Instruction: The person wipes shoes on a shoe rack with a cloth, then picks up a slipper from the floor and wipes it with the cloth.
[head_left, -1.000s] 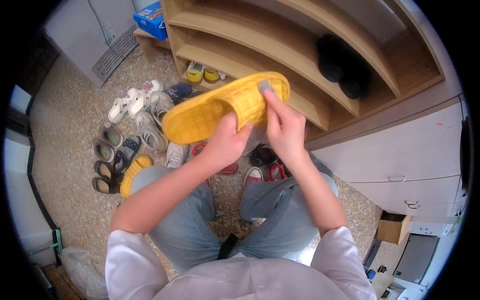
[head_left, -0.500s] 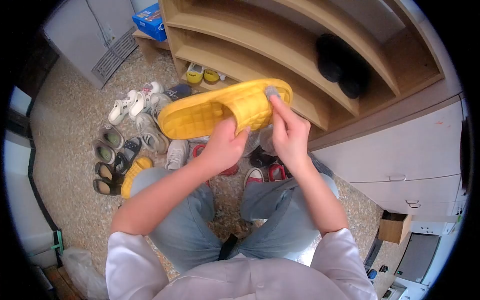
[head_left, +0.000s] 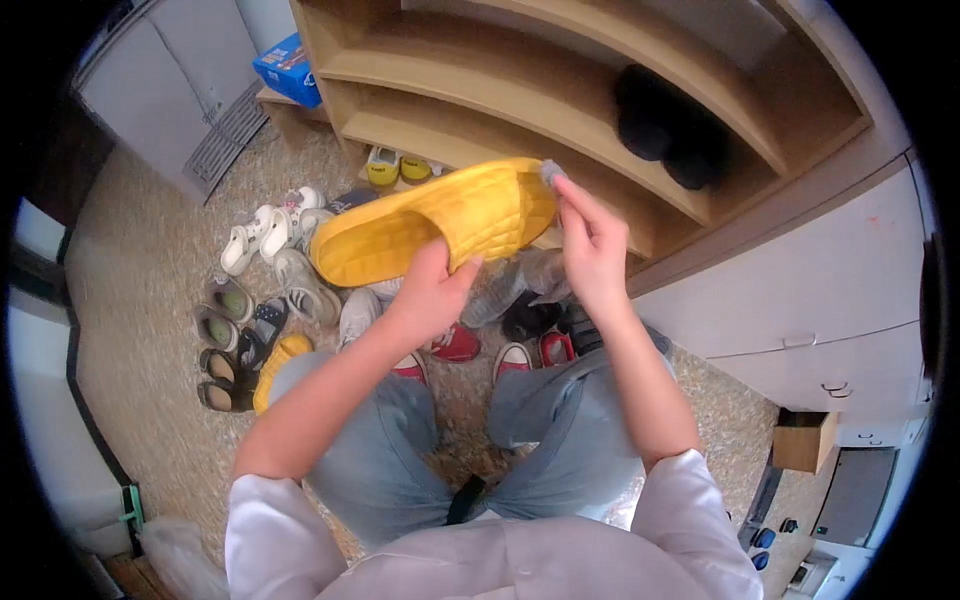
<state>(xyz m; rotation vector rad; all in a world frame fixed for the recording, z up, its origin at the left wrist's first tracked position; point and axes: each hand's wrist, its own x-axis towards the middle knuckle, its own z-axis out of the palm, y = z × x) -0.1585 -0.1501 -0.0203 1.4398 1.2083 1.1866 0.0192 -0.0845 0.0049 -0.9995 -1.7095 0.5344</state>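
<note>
A yellow quilted slide slipper [head_left: 485,218] is held up in front of me, tilted, its heel toward the left. My left hand [head_left: 432,297] grips it at the strap, with the thumb outside and the other fingers hidden within the opening. At the toe end, a small grey cloth [head_left: 550,173] is pinched in the fingertips of my right hand [head_left: 596,250], against the slipper's rim. A second yellow slipper [head_left: 279,366] lies on the floor by my left knee, partly covered by my leg.
Several shoes, including white clogs [head_left: 240,243] and grey sneakers [head_left: 308,290], cover the floor at left. A wooden shelf [head_left: 430,75] ahead carries black footwear [head_left: 665,130]. Its lowest level has yellow-and-white shoes [head_left: 384,168]. A blue box [head_left: 287,72] stands beside it.
The cloth in my right hand has moved from the inside of the toe opening to its outer edge. The slipper has turned slightly, showing more of its strap. My view has shifted a little.
</note>
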